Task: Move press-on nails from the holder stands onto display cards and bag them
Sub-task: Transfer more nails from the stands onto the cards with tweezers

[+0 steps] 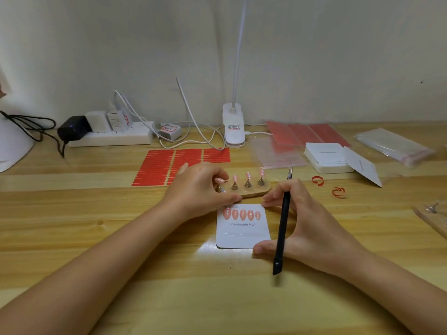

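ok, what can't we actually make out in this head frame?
- Left end of the wooden holder stand: covered by the left hand, so the peg count there is hidden.
- Pink nail at the left hand's fingers: too small to tell whether it is pinched or still on its peg.
- Second line of print on the display card: washed out by glare.
- Metal tool at the right edge: blurred and cut off.

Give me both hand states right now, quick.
Left hand: pinching a pink press-on nail over the wooden holder stand.
Right hand: gripping a black tool, fingers resting on the display card.
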Tool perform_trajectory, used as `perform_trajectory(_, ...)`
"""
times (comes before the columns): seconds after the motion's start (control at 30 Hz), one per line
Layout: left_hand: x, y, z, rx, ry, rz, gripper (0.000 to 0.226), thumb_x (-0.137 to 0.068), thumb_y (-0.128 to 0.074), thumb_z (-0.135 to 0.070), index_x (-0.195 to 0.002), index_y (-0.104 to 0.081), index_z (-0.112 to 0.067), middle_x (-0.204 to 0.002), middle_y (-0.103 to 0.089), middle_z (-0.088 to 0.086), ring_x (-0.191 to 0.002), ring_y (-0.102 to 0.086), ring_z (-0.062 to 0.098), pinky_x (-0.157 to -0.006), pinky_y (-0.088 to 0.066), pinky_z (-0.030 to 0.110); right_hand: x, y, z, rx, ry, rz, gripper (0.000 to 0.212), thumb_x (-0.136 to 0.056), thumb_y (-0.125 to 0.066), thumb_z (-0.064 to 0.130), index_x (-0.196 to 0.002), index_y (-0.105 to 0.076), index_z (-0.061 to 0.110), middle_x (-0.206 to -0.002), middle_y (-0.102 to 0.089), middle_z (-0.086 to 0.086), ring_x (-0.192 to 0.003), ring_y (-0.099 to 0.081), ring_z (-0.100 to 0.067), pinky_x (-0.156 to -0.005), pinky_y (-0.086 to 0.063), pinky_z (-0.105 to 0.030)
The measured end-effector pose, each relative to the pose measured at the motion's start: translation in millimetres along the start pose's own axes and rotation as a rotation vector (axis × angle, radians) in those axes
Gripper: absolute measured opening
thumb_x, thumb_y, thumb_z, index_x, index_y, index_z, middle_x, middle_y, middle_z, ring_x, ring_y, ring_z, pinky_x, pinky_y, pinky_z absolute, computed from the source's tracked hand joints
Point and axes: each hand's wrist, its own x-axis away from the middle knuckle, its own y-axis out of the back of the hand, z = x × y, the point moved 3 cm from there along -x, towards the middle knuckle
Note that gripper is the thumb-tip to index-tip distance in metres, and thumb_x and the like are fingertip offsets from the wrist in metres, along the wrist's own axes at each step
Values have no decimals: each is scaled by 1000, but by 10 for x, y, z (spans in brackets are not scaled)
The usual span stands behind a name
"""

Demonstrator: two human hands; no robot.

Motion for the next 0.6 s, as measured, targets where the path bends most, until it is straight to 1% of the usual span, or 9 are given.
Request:
perform_trajectory(0.07,-9,-8,-8,11,0,-8,49,-67,-74,-51,-106,-63,-23,-103,-59,-12,-99,-53,8,-102,-37,45,-4,-13,-7,7,-4,7,75,-41,-78,61,-98,-35,35,-104,-52,20,-105,-47,11,-88,-39,-5)
perform_trajectory(0.2,-25,-13,-19,32,1,-6,56,-66,-75,-51,-113,-61,-23,-110,-60,-11,-105,-53,9,-105,-34,46,-7,-22,-9,-5,-8,24,72,-40,-70,67,-96,-36,37,-107,-52,22,-107,-47,13,-91,-38,-7)
perform_trajectory(0.27,-17,-6,-14,29,0,-1,59,-66,-74,-52,-116,-59,-25,-113,-60,-11,-109,-51,9,-108,-27,46,-3,-25,-4,-7,3,26,70,-43,-70,67,-96,-37,36,-108,-52,23,-107,-47,12,-91,-37,-5)
perform_trajectory(0.37,11,10,18,37,15,-6,59,-70,-70,-52,-121,-54,-28,-114,-58,-14,-115,-48,9,-111,-18,43,10,-23,-4,3,23,32,66,-47,-70,65,-97,-37,36,-110,-51,25,-108,-48,9,-91,-37,-7)
perform_trajectory(0.43,48,40,66,59,31,-25,56,-71,-69,-52,-120,-54,-29,-107,-54,-18,-113,-47,9,-110,-20,42,13,-24,-3,15,25,33,64,-48,-66,68,-97,-36,39,-111,-51,26,-109,-46,11,-91,-36,-7)
perform_trajectory(0.5,94,71,122,91,32,-41,52,-69,-71,-50,-115,-57,-28,-99,-50,-21,-106,-50,9,-105,-28,42,17,-14,0,20,45,5,62,-50,-62,69,-98,-38,37,-110,-53,28,-108,-46,11,-89,-36,-7)
perform_trajectory(0.57,139,91,186,122,36,-54,44,-69,-72,-46,-106,-60,-28,-92,-49,-22,-97,-51,7,-100,-36,42,29,6,7,-4,84,-54,55,-58,-60,69,-97,-40,36,-106,-56,27,-106,-50,7,-88,-39,-12)
perform_trajectory(0.6,159,93,214,139,43,-65,36,-69,-72,-45,-99,-60,-30,-90,-49,-21,-94,-52,7,-98,-38,43,35,15,16,-13,116,-92,48,-65,-58,68,-96,-41,36,-103,-58,23,-103,-54,2,-86,-42,-14)
